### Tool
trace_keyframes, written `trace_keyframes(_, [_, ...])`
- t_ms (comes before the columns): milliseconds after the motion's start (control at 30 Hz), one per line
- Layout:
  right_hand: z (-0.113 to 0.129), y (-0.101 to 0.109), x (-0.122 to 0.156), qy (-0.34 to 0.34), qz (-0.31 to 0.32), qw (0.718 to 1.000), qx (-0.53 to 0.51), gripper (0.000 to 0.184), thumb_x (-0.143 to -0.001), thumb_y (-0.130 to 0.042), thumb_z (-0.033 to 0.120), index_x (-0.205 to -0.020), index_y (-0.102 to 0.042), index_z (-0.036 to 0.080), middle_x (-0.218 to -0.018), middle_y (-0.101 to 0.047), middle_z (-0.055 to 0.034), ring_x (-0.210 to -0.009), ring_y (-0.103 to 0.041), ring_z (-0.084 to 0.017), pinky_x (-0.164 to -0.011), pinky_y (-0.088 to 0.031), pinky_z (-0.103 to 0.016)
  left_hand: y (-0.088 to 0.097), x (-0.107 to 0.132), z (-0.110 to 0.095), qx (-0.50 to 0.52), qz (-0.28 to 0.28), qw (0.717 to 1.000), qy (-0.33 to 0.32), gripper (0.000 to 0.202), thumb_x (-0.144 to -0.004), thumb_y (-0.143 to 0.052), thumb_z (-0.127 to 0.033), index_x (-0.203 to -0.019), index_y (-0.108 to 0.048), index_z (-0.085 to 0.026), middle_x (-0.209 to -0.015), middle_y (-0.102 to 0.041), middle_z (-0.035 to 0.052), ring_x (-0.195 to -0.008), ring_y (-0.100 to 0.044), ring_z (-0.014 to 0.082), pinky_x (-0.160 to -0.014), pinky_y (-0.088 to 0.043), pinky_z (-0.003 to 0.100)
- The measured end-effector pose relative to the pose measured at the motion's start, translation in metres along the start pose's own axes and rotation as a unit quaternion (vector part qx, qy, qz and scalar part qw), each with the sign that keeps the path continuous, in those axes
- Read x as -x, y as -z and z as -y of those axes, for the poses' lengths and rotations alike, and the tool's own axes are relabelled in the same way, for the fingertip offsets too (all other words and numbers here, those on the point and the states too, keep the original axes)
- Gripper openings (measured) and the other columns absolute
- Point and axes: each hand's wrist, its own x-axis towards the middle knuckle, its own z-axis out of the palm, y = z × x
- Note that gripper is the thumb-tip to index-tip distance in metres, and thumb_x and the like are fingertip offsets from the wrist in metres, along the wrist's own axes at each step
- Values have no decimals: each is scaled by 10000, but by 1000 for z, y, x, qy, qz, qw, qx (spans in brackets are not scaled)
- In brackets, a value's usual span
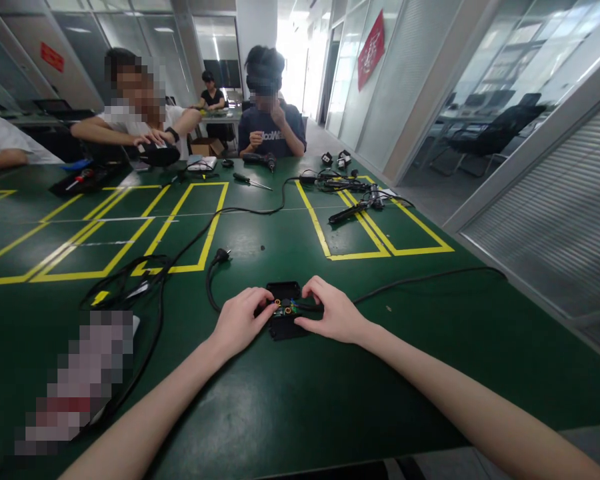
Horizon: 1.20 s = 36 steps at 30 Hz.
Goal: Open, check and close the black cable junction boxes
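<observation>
A small black box [284,291] lies open on the green table [290,400], with coloured wires and orange rings [286,309] showing inside. My left hand [240,320] grips its left side, fingers curled and fingertips at the wires. My right hand [330,312] holds the right side, thumb and fingers pinched at the box edge. A black cable [430,275] runs from the box to the right. A black plug [223,255] on a cord lies just behind the left hand.
Yellow tape rectangles [200,220] mark the table. A tangle of black cables [130,280] lies at left. A screwdriver [250,180] and more black parts and cords [355,193] lie farther back. Several people sit at the far side; glass walls stand at right.
</observation>
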Motion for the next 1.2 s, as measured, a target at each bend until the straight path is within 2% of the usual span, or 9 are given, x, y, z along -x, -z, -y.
trace_keyframes(300, [3,-13,-3,-1,-26,996,81,286,-824,-681,309,-811,-402,246,-817,-536,-10,-728,-510,-194,-660,-367,-308,-2,-3,1,-11,-6,1000,6,240,-1010,-578,-321,-798,-611,-213,-767,-634,-5,-714,-609,168,-637,-456,264])
trace_keyframes(500, [-2,-2,0,11,-1,1000,20,143,-867,-622,221,-875,-479,230,-856,-569,-18,-771,-540,-194,-698,-410,-313,-1,-2,5,8,-24,1000,-13,171,-1022,-584,-355,-1081,-676,-223,-791,-655,-15,-716,-625,161,-653,-474,260])
trace_keyframes(667, [-10,4,2,41,12,999,21,110,-927,-579,170,-846,-529,225,-888,-595,-41,-846,-566,-207,-742,-441,-329,9,2,6,-9,2,998,-56,178,-1024,-572,-358,-1054,-687,-226,-903,-709,16,-809,-661,177,-721,-509,280])
trace_keyframes(800, [-8,-2,1,39,5,998,45,127,-903,-591,149,-821,-533,227,-844,-592,-36,-810,-558,-209,-720,-445,-331,19,8,2,7,27,998,-56,204,-985,-603,-401,-1006,-692,-219,-928,-714,32,-850,-660,198,-760,-536,310])
trace_keyframes(900, [-3,-2,1,36,-8,997,65,89,-880,-581,146,-854,-549,225,-868,-606,-52,-827,-564,-227,-741,-462,-353,18,10,-2,4,19,999,-41,231,-935,-651,-411,-1048,-678,-211,-932,-699,38,-857,-649,212,-760,-541,327])
trace_keyframes(967, [0,4,2,71,-10,997,39,112,-859,-585,161,-955,-583,219,-1009,-636,-89,-924,-585,-248,-806,-486,-383,14,11,-3,-3,16,999,-37,159,-926,-646,-344,-1012,-664,-212,-925,-691,36,-861,-644,214,-753,-536,327])
trace_keyframes(1033, [2,13,4,144,20,989,-12,262,-790,-624,183,-1048,-607,220,-1144,-627,-113,-1020,-589,-267,-870,-499,-412,11,11,-2,-5,21,999,-39,68,-935,-619,-273,-961,-654,-220,-918,-689,31,-866,-645,209,-747,-530,318])
trace_keyframes(1100, [2,21,6,201,67,976,-45,347,-716,-657,196,-1061,-634,224,-1156,-624,-107,-1021,-592,-266,-879,-504,-417,9,9,1,-3,25,999,-39,60,-956,-614,-272,-948,-655,-229,-923,-692,24,-882,-650,206,-755,-530,312])
trace_keyframes(1200, [-1,25,8,221,94,970,-41,310,-702,-701,211,-1010,-672,222,-1103,-643,-91,-952,-603,-246,-836,-504,-400,9,7,8,-5,20,999,-35,105,-990,-608,-317,-964,-665,-232,-929,-693,18,-889,-658,200,-756,-532,303])
